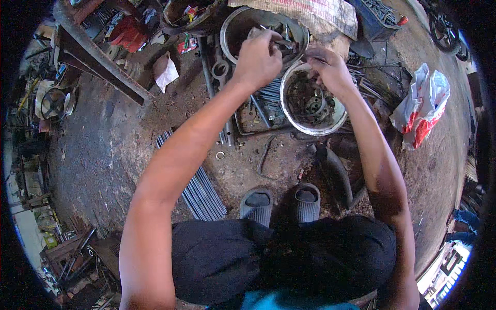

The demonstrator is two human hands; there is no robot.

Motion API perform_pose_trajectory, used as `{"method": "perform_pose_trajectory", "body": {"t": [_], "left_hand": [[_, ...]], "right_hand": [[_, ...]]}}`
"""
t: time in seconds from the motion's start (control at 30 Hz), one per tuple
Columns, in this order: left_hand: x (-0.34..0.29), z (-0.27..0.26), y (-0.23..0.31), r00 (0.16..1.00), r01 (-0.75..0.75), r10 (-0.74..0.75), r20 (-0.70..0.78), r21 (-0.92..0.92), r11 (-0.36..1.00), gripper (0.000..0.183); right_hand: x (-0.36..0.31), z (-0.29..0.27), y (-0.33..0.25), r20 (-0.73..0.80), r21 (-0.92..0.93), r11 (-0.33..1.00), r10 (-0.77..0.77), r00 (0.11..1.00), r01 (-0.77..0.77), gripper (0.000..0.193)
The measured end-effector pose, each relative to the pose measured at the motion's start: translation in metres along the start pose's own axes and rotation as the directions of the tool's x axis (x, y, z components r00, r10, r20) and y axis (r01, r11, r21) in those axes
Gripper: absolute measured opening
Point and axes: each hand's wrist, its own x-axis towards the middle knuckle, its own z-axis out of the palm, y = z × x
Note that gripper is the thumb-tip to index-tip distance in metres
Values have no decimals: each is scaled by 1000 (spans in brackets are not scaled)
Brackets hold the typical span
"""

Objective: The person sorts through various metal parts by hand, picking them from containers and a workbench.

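Observation:
My left hand [260,58] reaches into a round metal basin [227,39] that holds bolts and other metal pieces [284,39]. Its fingers are curled, and what lies in them, if anything, is hidden. Over the far rim of a white bucket [338,116] is my right hand [329,70], its fingers bent and closed; I cannot make out anything in them. Dark, dirty metal parts [312,103] lie at the bottom of the bucket, which stands just nearer to me than the basin.
Thin metal rods [199,188] lie bundled on the floor at left. A large ring-ended wrench [220,70] rests beside the basin. Also around are a plastic bag [422,106], a crate of bolts [377,18], a cardboard sheet [330,18], a curved dark piece [333,168] and a steel frame [98,57].

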Motion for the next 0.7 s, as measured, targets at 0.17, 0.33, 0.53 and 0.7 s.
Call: {"method": "perform_pose_trajectory", "body": {"t": [0.17, 0.33, 0.53, 0.7], "left_hand": [[-20, 24, 12, 980, -64, 72, 184, -45, 997, 25], [-32, 45, 10, 922, -289, 243, 300, 117, 950, 26], [-45, 56, 8, 775, -558, 450, 442, 146, 817, 29], [-53, 67, 1, 729, -514, 370, 575, 105, 851, 35]], "right_hand": [[-13, -14, 8, 42, -363, 932, 11, 999, 4, 27], [-25, -31, 53, 277, -654, 721, -53, 959, 229, 27], [-43, -19, 49, 240, -879, 461, 211, 947, 120, 26], [-41, -20, 43, 208, -878, 458, 101, 973, 141, 29]]}}
